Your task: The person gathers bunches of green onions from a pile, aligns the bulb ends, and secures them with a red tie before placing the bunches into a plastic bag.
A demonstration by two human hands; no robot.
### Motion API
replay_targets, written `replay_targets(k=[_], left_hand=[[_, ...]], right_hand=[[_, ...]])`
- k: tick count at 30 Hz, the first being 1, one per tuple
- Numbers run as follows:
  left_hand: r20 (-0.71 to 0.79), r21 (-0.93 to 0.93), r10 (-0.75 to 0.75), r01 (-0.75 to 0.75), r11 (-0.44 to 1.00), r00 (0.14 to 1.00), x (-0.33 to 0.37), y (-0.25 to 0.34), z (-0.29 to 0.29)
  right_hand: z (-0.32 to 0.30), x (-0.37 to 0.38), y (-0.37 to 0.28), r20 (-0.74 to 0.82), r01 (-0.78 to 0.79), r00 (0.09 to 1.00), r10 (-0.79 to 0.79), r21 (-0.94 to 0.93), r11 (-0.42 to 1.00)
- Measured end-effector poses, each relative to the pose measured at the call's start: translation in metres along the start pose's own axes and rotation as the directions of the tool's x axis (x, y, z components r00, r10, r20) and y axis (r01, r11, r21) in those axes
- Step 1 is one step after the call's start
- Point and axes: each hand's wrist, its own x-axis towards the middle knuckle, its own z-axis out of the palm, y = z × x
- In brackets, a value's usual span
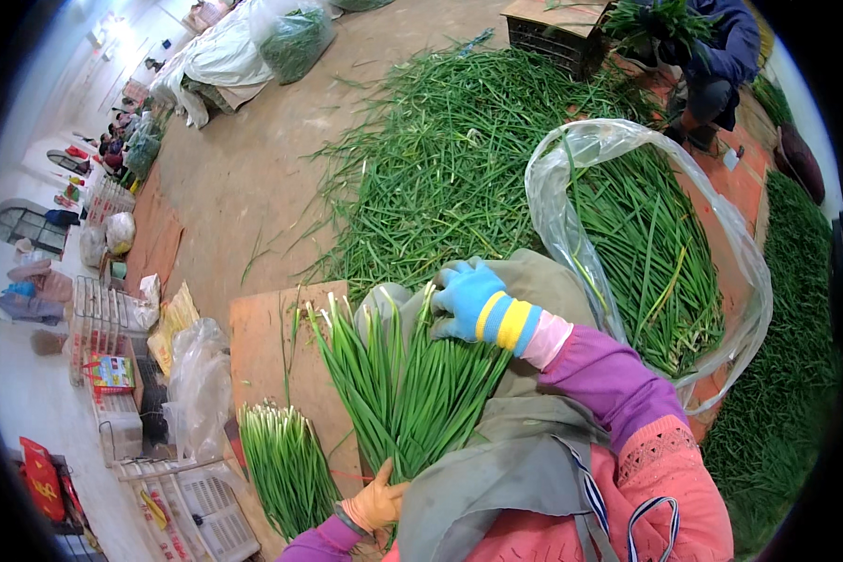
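Mostly the frame is greens: a loose heap of long leaves covers the floor at upper centre, and a clear bag at centre right lies open, packed with more. A person crouches at the upper right beside a dark crate. A brown board sits at lower left with a tied bundle on its lower edge; baskets and bags crowd the left rim.

The bunch lies at lower centre across a grey apron, fanning upward with its pale ends on top. It looks light, limp and easily bruised or snapped; the stalks would likely slide apart unless pinched low where they converge.

The left hand, in an orange glove, has its fingers closed round that narrow lower end. The right hand, in a blue glove with a yellow cuff, rests on the upper right of the fan, fingers curled down onto the leaves; whether it grips any I cannot tell.

Nearest obstacles are the bag's rim just right of the blue glove and the tied bundle left of the orange one.
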Motion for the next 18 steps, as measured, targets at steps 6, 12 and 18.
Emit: replay_targets(k=[6, 12, 18], left_hand=[[-0.034, -0.056, -0.01, 0.008, 0.998, 0.999, -0.005, 0.0, 0.004], [-0.021, 0.009, 0.046, -0.045, 0.999, 0.999, -0.005, -0.002, 0.008], [-0.052, 0.031, 0.024, -0.022, 0.999, 0.998, -0.005, -0.001, 0.007]], right_hand=[[0.008, -0.002, 0.012, -0.229, 0.174, 0.951, -0.207, -0.157, 0.972], [-0.039, 0.018, 0.071, -0.617, -0.238, 0.779, 0.108, -0.132, 0.962], [-0.011, 0.017, -0.025, 0.206, 0.032, 0.978, 0.033, -0.305, 0.952]])
